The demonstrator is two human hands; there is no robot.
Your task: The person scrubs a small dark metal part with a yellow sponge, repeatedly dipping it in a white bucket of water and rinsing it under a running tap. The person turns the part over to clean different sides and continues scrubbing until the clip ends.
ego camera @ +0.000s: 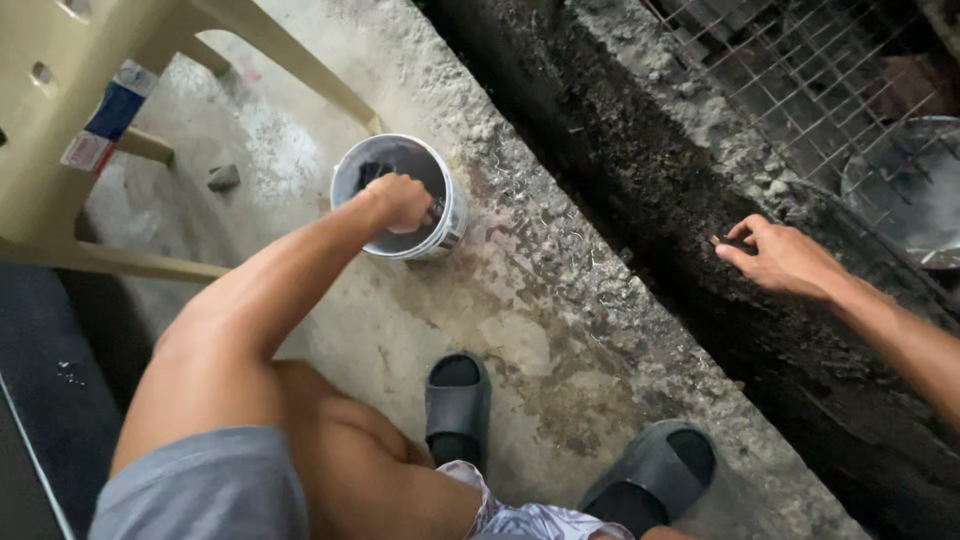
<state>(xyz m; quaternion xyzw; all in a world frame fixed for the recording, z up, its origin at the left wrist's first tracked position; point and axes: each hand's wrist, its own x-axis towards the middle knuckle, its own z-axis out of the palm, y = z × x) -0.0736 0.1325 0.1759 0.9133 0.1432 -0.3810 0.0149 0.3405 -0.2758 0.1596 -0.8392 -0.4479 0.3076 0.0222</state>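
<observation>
The left hand (400,200) is closed round a dark handle inside the pail (402,198) (grey paint within) on the concrete floor (520,330); the right hand (780,258), fingers loosely spread, touches the blackened curb (680,200).

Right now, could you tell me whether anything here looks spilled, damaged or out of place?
Nothing looks spilled. The left hand dips into the upright paint can. The right hand rests on the rough, blackened ledge. A small loose stone lies under the plastic chair.
</observation>
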